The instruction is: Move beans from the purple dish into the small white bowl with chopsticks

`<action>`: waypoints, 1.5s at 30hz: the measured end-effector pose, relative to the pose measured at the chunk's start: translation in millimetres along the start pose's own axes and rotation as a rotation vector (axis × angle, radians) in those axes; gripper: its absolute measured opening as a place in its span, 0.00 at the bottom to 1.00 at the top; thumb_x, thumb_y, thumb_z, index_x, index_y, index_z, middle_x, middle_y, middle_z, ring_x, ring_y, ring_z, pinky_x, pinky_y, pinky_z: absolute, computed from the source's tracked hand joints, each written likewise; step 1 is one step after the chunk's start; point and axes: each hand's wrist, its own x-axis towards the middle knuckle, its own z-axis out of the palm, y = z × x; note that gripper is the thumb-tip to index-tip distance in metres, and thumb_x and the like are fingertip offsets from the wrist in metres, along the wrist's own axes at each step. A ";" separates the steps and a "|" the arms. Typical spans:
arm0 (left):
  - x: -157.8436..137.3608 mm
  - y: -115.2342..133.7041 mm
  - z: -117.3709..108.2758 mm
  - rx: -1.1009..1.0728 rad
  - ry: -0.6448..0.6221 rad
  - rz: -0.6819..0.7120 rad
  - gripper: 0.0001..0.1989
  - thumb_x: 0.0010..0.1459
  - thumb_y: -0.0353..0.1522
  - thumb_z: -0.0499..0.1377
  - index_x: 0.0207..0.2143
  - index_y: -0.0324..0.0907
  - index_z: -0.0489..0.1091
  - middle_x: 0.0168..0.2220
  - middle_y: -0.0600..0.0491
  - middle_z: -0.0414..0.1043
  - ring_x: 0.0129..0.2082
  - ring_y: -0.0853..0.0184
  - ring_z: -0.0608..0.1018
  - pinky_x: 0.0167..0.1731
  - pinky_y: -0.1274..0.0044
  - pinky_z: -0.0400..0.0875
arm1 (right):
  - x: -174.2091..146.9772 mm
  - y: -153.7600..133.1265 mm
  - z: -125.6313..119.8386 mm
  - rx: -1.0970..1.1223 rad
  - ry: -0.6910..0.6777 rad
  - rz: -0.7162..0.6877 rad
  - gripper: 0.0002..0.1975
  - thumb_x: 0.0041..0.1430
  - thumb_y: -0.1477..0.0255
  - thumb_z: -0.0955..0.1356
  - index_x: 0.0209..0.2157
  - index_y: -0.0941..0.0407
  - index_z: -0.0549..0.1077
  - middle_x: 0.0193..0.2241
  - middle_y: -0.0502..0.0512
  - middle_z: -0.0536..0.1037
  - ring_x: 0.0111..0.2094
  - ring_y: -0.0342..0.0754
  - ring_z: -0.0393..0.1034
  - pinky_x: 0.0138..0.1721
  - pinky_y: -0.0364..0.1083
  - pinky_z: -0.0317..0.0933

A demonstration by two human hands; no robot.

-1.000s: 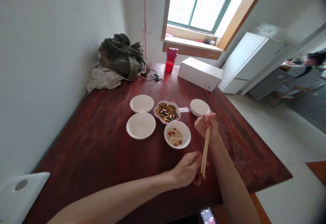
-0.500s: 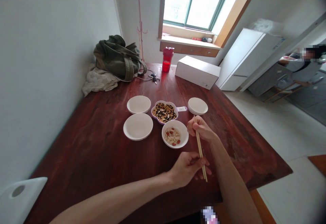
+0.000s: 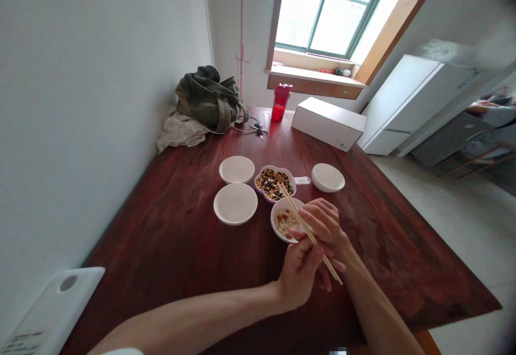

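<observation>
A pair of wooden chopsticks slants across both hands, its tips pointing away over the flower-shaped dish. My left hand pinches the chopsticks near their rear half. Nearer the tips, my right hand has its fingers bent against them from the right. Under the chopsticks stands a white bowl with pale nuts or seeds and a few red-brown pieces, partly covered by my hands. Just behind it, a purple-rimmed flower-shaped dish holds mixed dark and yellow beans or grains.
Two white bowls stand left of the dish and another white bowl stands right. Farther back are a green bag, keys, a red bottle and a white box. A white board-like object is at lower left.
The chopsticks have swung so their tips lean left, over the dish. My right hand has slid down along them toward my left hand. The view has shifted, moving everything rightward.
</observation>
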 end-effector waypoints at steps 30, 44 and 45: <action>-1.1 -6.8 -1.2 0.216 -0.269 -0.215 0.19 0.65 0.45 0.58 0.34 0.37 0.70 0.21 0.55 0.72 0.14 0.75 0.69 0.15 0.84 0.61 | 9.0 47.4 49.9 0.617 0.191 0.924 0.33 0.62 0.38 0.59 0.27 0.53 0.70 0.24 0.49 0.67 0.27 0.46 0.60 0.29 0.44 0.60; -1.9 -6.3 -3.1 0.256 -0.247 -0.200 0.15 0.66 0.41 0.57 0.35 0.37 0.71 0.21 0.56 0.72 0.14 0.75 0.69 0.15 0.84 0.61 | 8.6 45.6 38.0 0.617 0.147 0.901 0.30 0.67 0.46 0.61 0.25 0.54 0.74 0.25 0.50 0.71 0.28 0.46 0.64 0.34 0.45 0.61; -1.9 -6.6 -3.4 0.260 -0.247 -0.200 0.15 0.66 0.41 0.57 0.35 0.37 0.71 0.22 0.56 0.72 0.15 0.75 0.69 0.16 0.84 0.62 | 8.5 46.1 35.8 0.593 0.148 0.869 0.28 0.67 0.48 0.62 0.25 0.54 0.74 0.26 0.50 0.71 0.30 0.47 0.64 0.36 0.45 0.61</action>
